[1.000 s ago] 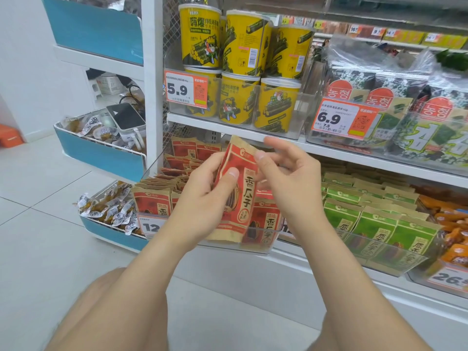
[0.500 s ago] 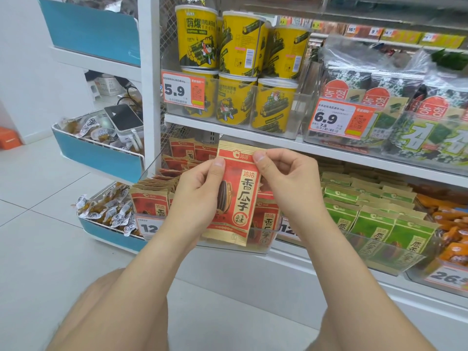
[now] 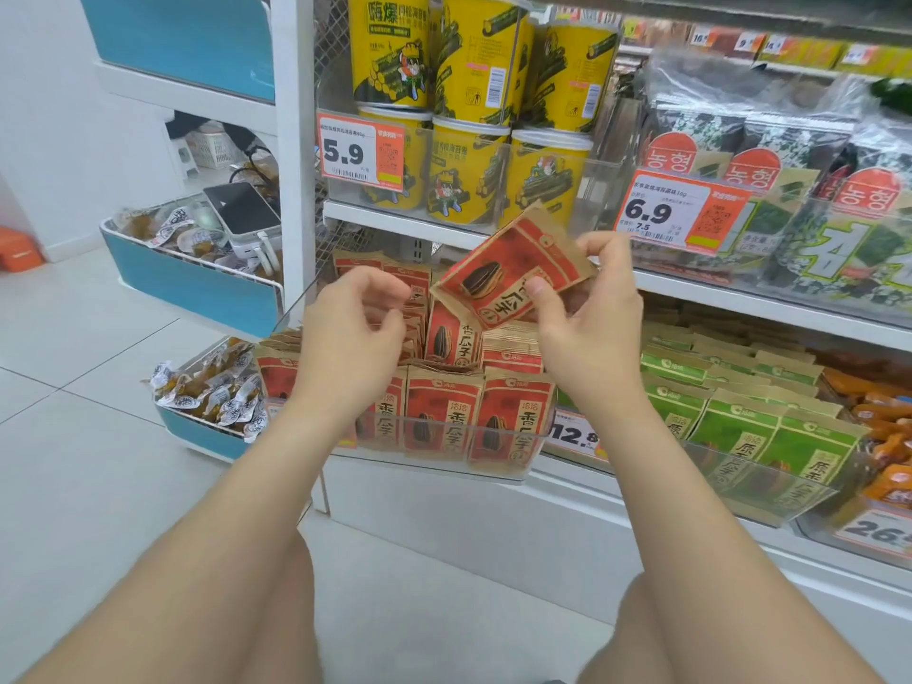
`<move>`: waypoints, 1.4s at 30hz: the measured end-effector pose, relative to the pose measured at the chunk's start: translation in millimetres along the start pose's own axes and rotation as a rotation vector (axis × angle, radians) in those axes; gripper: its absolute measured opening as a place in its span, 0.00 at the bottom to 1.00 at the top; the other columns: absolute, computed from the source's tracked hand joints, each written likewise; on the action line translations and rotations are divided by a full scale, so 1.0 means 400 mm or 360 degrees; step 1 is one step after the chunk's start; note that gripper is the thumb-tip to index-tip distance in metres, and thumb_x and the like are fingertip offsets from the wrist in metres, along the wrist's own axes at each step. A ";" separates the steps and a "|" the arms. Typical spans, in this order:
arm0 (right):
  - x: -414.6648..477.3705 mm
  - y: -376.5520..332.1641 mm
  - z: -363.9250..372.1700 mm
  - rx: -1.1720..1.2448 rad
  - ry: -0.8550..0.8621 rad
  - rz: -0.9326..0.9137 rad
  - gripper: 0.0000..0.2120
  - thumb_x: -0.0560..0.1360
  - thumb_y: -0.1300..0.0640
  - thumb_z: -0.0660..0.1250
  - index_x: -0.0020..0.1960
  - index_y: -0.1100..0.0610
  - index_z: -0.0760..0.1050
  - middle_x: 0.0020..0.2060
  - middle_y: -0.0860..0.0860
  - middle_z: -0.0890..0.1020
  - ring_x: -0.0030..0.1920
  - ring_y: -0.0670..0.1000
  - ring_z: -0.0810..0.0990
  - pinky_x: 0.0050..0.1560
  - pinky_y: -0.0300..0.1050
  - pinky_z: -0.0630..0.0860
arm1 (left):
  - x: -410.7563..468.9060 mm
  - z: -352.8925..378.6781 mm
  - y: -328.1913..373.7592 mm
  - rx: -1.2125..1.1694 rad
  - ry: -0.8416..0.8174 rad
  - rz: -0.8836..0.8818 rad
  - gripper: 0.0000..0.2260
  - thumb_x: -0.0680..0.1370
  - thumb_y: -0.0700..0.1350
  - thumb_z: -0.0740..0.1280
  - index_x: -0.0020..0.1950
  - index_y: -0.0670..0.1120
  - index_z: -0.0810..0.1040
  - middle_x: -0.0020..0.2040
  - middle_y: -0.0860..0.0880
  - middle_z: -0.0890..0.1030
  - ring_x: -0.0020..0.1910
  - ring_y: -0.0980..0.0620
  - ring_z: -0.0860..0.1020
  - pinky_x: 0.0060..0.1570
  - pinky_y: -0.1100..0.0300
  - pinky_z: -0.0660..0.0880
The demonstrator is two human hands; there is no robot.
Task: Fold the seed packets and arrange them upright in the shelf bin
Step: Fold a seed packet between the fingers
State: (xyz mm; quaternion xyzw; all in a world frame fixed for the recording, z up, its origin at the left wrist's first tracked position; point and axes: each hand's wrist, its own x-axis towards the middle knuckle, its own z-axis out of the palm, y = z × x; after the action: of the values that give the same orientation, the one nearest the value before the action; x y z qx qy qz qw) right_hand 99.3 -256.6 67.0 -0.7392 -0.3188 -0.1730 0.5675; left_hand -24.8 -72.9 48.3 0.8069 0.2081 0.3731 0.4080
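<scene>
Since half a second earlier, the left hand (image 3: 355, 328) had let go of the red seed packet (image 3: 508, 278) and drawn aside, fingers loosely curled on nothing, while the packet had swung from upright to almost sideways. Only the right hand (image 3: 587, 313) pinched it, thumb on its front, above the clear shelf bin (image 3: 474, 475). Other red packets (image 3: 444, 417) stood upright along the bin's front wall
</scene>
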 end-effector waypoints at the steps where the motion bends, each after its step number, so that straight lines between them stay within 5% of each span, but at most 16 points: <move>1: -0.001 0.005 0.010 -0.0068 -0.0047 -0.0030 0.16 0.81 0.60 0.73 0.57 0.51 0.66 0.42 0.45 0.83 0.37 0.47 0.82 0.40 0.46 0.76 | 0.009 0.000 -0.001 0.0070 -0.0111 0.0000 0.11 0.81 0.38 0.70 0.55 0.55 0.83 0.50 0.60 0.84 0.48 0.65 0.82 0.51 0.67 0.78; 4: 0.003 0.026 0.042 -0.0240 -0.0216 -0.0099 0.17 0.81 0.58 0.72 0.56 0.47 0.63 0.40 0.45 0.81 0.38 0.54 0.79 0.39 0.49 0.70 | 0.036 0.004 0.003 0.0224 -0.0469 -0.0077 0.07 0.79 0.44 0.75 0.53 0.55 0.86 0.50 0.57 0.86 0.50 0.59 0.84 0.56 0.56 0.82; 7: 0.016 0.046 0.073 -0.0371 -0.0394 -0.0218 0.16 0.81 0.60 0.71 0.57 0.49 0.65 0.41 0.49 0.81 0.34 0.51 0.79 0.40 0.54 0.76 | 0.065 0.010 0.019 0.0568 -0.0773 0.0005 0.04 0.79 0.48 0.77 0.53 0.52 0.88 0.47 0.55 0.86 0.52 0.54 0.83 0.60 0.51 0.82; 12: 0.032 0.068 0.120 -0.0753 -0.0631 -0.0235 0.09 0.81 0.55 0.68 0.60 0.48 0.80 0.50 0.50 0.87 0.50 0.59 0.84 0.52 0.58 0.82 | 0.141 0.015 0.048 0.0978 -0.1263 0.0091 0.09 0.78 0.57 0.77 0.53 0.53 0.90 0.49 0.55 0.87 0.52 0.52 0.84 0.60 0.49 0.81; 15: 0.044 0.070 0.138 -0.0988 -0.0824 -0.0123 0.12 0.83 0.53 0.65 0.59 0.48 0.86 0.51 0.50 0.88 0.59 0.61 0.82 0.66 0.58 0.75 | 0.176 0.032 0.043 0.1062 -0.1377 0.0103 0.09 0.75 0.59 0.79 0.49 0.56 0.89 0.48 0.56 0.87 0.49 0.51 0.86 0.56 0.49 0.84; 21: 0.076 0.101 0.159 -0.1207 -0.0921 0.0040 0.15 0.84 0.50 0.58 0.58 0.45 0.85 0.54 0.51 0.85 0.66 0.64 0.74 0.60 0.58 0.61 | 0.182 0.058 0.021 0.1131 -0.1434 0.0329 0.08 0.79 0.54 0.77 0.55 0.55 0.90 0.49 0.57 0.87 0.54 0.53 0.83 0.60 0.46 0.81; 25: 0.092 0.106 0.164 -0.1266 -0.1086 0.0111 0.20 0.83 0.54 0.56 0.66 0.46 0.82 0.57 0.52 0.82 0.69 0.64 0.68 0.63 0.59 0.59 | 0.174 0.071 -0.003 0.1177 -0.1234 0.0472 0.10 0.85 0.50 0.67 0.59 0.53 0.88 0.50 0.52 0.86 0.48 0.52 0.79 0.55 0.47 0.81; 29: 0.099 0.111 0.177 -0.1175 -0.1051 0.0132 0.22 0.83 0.54 0.55 0.71 0.43 0.80 0.61 0.52 0.84 0.71 0.64 0.67 0.67 0.61 0.59 | 0.178 0.092 -0.034 0.1297 -0.1105 0.0522 0.10 0.81 0.50 0.70 0.61 0.56 0.85 0.56 0.50 0.84 0.53 0.45 0.82 0.49 0.49 0.80; 32: 0.105 0.114 0.185 -0.1115 -0.0985 0.0199 0.21 0.83 0.55 0.57 0.68 0.42 0.82 0.60 0.51 0.85 0.73 0.63 0.69 0.71 0.62 0.59 | 0.181 0.102 -0.048 0.1241 -0.1021 0.0468 0.06 0.83 0.51 0.72 0.58 0.55 0.86 0.57 0.50 0.84 0.56 0.42 0.81 0.50 0.47 0.77; 38: 0.119 0.083 0.186 -0.1046 -0.0943 0.0258 0.18 0.81 0.57 0.60 0.60 0.45 0.85 0.62 0.50 0.85 0.71 0.62 0.73 0.73 0.64 0.57 | 0.197 0.073 -0.068 0.0943 -0.0989 0.0310 0.07 0.79 0.55 0.77 0.41 0.60 0.84 0.45 0.55 0.86 0.52 0.47 0.81 0.55 0.41 0.81; 42: 0.114 0.078 0.193 -0.1088 -0.1104 0.0359 0.18 0.77 0.59 0.58 0.53 0.43 0.84 0.56 0.53 0.85 0.68 0.63 0.72 0.73 0.66 0.56 | 0.180 0.068 -0.074 0.0747 -0.0800 0.0300 0.10 0.72 0.57 0.83 0.46 0.59 0.84 0.47 0.59 0.84 0.56 0.50 0.79 0.58 0.43 0.80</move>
State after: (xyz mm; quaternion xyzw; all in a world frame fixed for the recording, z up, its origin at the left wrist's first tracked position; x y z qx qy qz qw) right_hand 145.5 -175.7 49.7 -0.9268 -0.3318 0.0510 0.1686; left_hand 41.1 -23.5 44.8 0.9609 0.1059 0.1409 0.2138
